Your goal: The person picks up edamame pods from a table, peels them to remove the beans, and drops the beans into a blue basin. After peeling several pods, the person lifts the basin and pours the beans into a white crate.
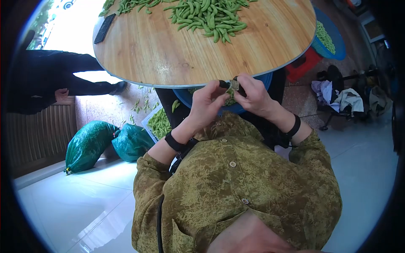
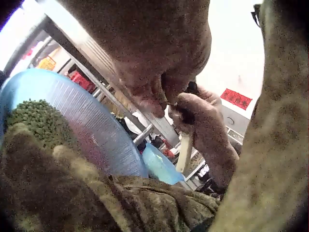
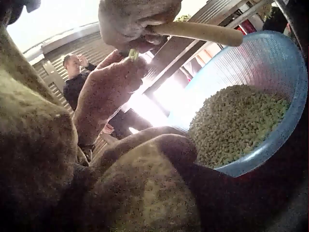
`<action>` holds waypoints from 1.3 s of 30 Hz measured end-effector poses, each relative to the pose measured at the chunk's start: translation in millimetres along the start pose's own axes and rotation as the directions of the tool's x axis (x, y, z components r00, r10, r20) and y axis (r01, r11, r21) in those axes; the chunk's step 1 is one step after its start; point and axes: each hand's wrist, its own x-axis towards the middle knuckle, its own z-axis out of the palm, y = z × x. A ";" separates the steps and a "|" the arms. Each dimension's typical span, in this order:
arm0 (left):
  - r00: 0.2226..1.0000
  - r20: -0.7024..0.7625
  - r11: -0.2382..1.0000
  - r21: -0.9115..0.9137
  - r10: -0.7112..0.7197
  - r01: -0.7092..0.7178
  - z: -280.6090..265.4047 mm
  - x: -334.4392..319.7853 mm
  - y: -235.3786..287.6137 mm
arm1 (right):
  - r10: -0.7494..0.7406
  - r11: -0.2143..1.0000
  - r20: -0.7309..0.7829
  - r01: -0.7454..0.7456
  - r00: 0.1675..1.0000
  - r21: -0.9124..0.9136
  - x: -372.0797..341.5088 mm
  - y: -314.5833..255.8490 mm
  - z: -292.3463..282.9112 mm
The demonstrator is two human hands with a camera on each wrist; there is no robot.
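Left hand [image 1: 204,103] pinches a small green bean pod [image 1: 230,90] just off the near edge of the brown wooden surface [image 1: 147,55]; far side heaped with green pods [image 1: 209,19]. Right hand [image 1: 255,96] meets it, fingers curled round a pale, smooth rod [image 3: 207,34], which only wrist views show clearly. Right wrist view also reveals shelled green beans [image 3: 236,123] piled in a blue plastic basin [image 3: 275,53], mostly hidden from the head view.
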 end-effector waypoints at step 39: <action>0.994 0.057 0.978 0.184 0.092 -0.101 -45.1 126.1 62.2 | 0.066 0.986 0.536 -0.138 0.842 0.096 -18.3 3.1 -29.9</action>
